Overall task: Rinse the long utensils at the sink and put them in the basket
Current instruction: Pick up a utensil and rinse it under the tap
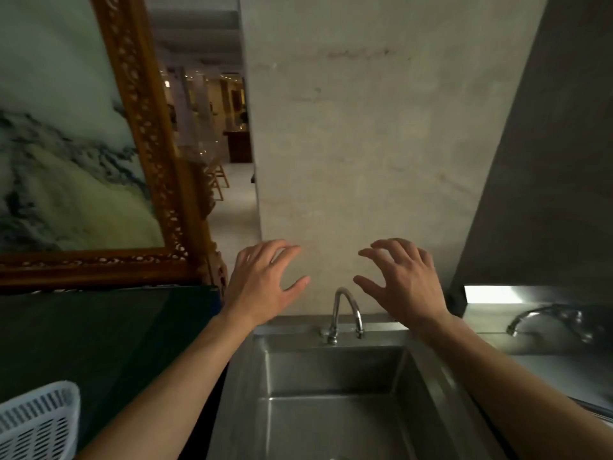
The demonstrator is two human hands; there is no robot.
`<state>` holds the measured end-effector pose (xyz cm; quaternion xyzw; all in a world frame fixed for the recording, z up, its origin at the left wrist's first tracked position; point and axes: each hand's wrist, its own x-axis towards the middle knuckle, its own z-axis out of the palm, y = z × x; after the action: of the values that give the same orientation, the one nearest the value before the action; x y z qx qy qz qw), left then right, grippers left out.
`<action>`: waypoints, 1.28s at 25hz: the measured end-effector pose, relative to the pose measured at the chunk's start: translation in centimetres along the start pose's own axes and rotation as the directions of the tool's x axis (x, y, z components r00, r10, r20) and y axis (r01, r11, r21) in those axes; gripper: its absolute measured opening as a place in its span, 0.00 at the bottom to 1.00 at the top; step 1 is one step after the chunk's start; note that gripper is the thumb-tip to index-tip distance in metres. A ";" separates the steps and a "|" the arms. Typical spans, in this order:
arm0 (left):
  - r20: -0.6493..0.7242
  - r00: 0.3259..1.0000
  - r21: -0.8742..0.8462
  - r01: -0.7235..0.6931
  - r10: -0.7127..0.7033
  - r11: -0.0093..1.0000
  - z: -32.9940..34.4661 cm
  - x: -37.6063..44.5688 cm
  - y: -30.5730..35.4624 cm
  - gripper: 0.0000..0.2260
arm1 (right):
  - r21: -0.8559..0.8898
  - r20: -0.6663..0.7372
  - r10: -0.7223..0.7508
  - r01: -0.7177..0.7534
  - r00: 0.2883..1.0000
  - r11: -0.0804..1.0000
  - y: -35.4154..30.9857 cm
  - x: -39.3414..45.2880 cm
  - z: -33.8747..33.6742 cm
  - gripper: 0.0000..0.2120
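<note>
A steel sink [331,373] fills the lower middle, with a curved chrome tap [346,310] at its back rim; no water runs from it. My left hand [262,283] and my right hand [404,280] are raised in front of the wall above the sink, one on each side of the tap. Both have fingers spread and slightly bent and hold nothing. A white slotted plastic basket [39,423] shows at the bottom left corner on the dark counter. No utensil is in view.
A dark counter [109,343] lies left of the sink, with a carved wooden picture frame [156,161] standing behind it. A second tap [547,320] is at the right on a steel surface. A pale wall [381,144] rises straight behind the sink.
</note>
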<state>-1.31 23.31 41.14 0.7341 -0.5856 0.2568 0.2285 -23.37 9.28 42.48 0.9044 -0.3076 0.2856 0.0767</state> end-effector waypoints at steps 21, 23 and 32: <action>0.197 0.980 -0.188 0.019 0.019 0.982 12.4 -3.0 3.1 0.24 | 0.048 0.285 0.153 -0.173 0.946 0.984 6.3 -6.5 10.4 0.24; 0.262 0.965 -0.209 0.056 0.001 0.976 14.4 -5.7 3.2 0.24 | 0.062 0.353 0.165 -0.199 0.921 0.978 6.2 -8.5 12.6 0.23; 0.483 0.870 -0.200 0.222 -0.101 0.954 24.3 -17.0 4.8 0.21 | 0.091 0.627 0.111 -0.213 0.771 0.973 7.4 -18.1 23.3 0.24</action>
<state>-6.39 19.47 11.83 0.7862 -0.5870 -0.0234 0.1915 -28.64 5.30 12.74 0.9210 -0.3692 0.0025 -0.1244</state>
